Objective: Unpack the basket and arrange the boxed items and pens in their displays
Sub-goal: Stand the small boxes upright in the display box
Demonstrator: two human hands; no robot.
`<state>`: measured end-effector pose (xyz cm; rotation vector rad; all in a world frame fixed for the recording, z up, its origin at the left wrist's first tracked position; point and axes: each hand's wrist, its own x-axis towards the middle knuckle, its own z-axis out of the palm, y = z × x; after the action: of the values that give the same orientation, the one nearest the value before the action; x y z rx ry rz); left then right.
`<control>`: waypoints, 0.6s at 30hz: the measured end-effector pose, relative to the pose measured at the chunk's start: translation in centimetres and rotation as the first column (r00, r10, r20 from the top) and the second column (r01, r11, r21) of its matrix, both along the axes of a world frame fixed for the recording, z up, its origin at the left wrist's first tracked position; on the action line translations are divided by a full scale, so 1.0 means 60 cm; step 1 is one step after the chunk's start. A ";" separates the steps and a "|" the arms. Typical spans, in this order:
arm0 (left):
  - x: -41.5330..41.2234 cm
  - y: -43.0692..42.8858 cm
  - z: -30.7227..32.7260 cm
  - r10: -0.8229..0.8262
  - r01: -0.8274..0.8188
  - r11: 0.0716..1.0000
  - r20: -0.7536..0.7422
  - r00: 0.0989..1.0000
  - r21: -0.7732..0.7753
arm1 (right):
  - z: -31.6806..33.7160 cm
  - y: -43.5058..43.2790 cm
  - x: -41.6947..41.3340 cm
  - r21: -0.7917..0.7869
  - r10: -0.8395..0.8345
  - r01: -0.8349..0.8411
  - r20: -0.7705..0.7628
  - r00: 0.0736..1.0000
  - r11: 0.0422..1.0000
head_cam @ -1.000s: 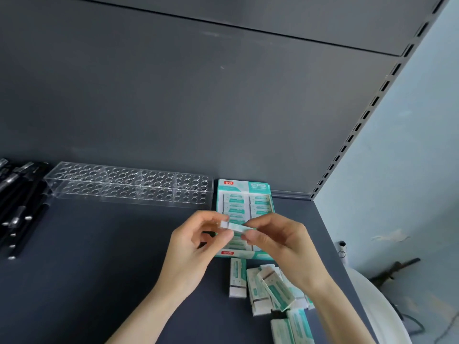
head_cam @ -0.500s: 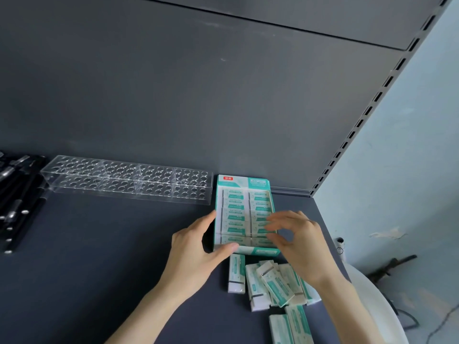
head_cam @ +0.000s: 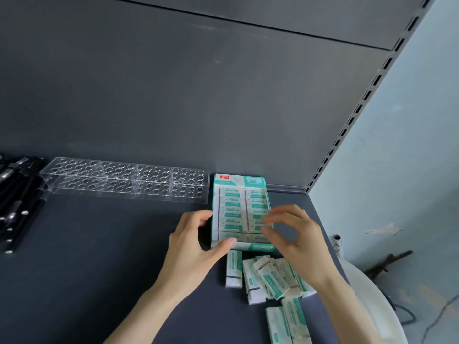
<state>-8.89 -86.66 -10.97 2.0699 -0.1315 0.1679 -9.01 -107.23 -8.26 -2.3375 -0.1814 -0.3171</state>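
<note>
A teal-and-white display box (head_cam: 239,178) stands on the dark shelf against the back panel, filled with two columns of small white-and-teal boxed items. My left hand (head_cam: 196,244) grips its front left corner, thumb on the front edge and fingers on the left side. Over the right column, my right hand (head_cam: 298,234) hovers with loosely bent fingers and holds nothing. Several loose small boxes (head_cam: 268,276) lie in a pile just in front of the display box. A clear acrylic pen holder (head_cam: 124,180) with many round holes stands empty to the left. Black pens (head_cam: 17,194) lie at the far left.
The rim of a white basket (head_cam: 372,306) shows at the lower right, beyond the shelf's right edge (head_cam: 320,219). A slotted upright (head_cam: 357,110) runs along the right of the grey back panel. A pale blue wall stands beyond it.
A second ago both hands pinched one small box above the display box. That box is now out of my fingers, my left hand has taken the display's corner, and my right hand hovers.
</note>
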 end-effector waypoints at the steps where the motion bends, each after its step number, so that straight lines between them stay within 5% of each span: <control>1: -0.007 0.000 0.000 0.035 -0.035 0.999 0.027 0.999 -0.009 | 0.002 -0.001 -0.016 0.043 -0.001 0.001 -0.002 1.000 0.999; 7: -0.070 -0.022 -0.013 0.036 -0.054 0.986 0.115 0.993 0.159 | -0.023 0.004 -0.094 0.006 -0.041 0.042 -0.068 0.997 0.999; 11: -0.073 -0.027 -0.014 0.049 -0.050 0.923 0.012 0.999 0.382 | -0.031 0.005 -0.103 -0.039 -0.042 0.040 -0.043 0.998 0.998; 18: -0.085 -0.005 -0.007 0.053 -0.025 0.923 -0.063 0.997 0.383 | -0.033 0.007 -0.102 -0.064 -0.031 0.032 0.003 1.000 0.997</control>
<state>-14.01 -86.96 -11.40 2.4675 -0.0822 0.0958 -15.15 -106.79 -10.26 -2.4056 -0.1581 -0.3337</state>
